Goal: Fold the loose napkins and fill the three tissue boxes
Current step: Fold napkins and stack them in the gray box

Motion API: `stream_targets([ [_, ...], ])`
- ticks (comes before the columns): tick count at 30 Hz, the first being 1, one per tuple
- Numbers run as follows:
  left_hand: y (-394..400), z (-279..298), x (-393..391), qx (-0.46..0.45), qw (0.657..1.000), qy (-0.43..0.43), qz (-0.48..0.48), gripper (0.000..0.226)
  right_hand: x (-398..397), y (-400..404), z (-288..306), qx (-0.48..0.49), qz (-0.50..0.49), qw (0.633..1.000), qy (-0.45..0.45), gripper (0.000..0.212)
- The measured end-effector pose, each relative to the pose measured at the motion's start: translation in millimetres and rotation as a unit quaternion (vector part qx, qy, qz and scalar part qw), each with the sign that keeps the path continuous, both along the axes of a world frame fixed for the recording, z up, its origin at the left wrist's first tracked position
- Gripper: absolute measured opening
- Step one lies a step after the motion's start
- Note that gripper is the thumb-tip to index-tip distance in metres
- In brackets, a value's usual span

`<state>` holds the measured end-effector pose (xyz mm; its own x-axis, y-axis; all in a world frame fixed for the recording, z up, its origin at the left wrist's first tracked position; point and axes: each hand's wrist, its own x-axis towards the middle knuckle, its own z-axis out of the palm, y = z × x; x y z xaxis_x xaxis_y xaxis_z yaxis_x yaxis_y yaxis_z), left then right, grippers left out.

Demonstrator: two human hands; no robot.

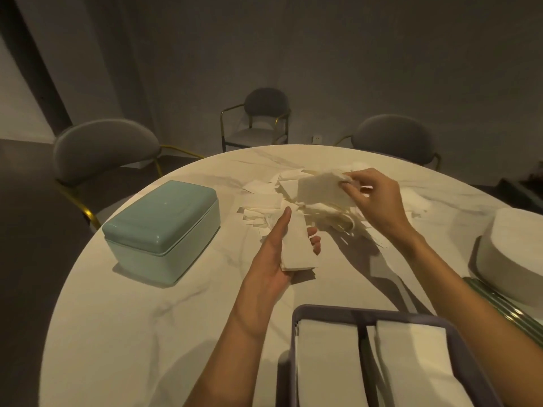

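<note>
**Hands sorting napkins at a round marble table**

At far left, a grey cushioned chair (102,148) with gold legs stands against the table (141,312), a round, pale, marble-patterned top. On its left part sits a pale green tissue box (161,227), smooth, rectangular with rounded corners, its lid closed. To the right of it, the left hand (276,257) is palm up with its thumb along the edge of a stack of folded napkins (298,248), flat white rectangles that it holds across its fingers. Just beyond lies a pile of loose napkins (311,207), thin, crumpled and overlapping, between the two hands. Above the pile, the right hand (373,198) pinches one napkin (320,188) at its right corner, lifted off the heap. Near the bottom edge, a grey open tissue box (352,311) with a centre divider holds folded napkins in both halves. At far right is a white rounded tissue box (517,254). Two more chairs stand behind the table.
</note>
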<state>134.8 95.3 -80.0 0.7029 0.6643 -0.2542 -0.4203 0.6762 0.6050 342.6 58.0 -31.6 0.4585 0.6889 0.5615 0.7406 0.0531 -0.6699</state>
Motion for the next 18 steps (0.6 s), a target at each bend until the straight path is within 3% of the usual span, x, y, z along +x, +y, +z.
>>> stream_targets([
  [5,0.0,2.9,4.4,-0.032,0.999,-0.016,-0.027,0.044,-11.7,-29.1,33.8,-0.023,0.141,0.983,0.116,0.028],
  [9,-2.4,3.6,6.0,-0.036,0.999,0.000,-0.017,0.039,-16.8,-44.6,46.7,-0.097,0.272,0.944,0.159,0.036],
  [12,-9.9,2.2,8.6,0.039,0.998,0.023,-0.043,0.035,-17.9,-42.2,40.8,-0.182,0.309,0.928,0.100,0.034],
  [14,-16.8,5.7,7.8,0.040,0.996,0.038,-0.063,0.040,-20.5,-34.5,32.6,-0.207,0.285,0.935,0.031,0.036],
  [18,-13.6,3.4,10.1,0.029,0.986,0.022,-0.165,0.085,-17.4,-28.0,22.1,-0.227,0.221,0.948,-0.041,0.044],
])
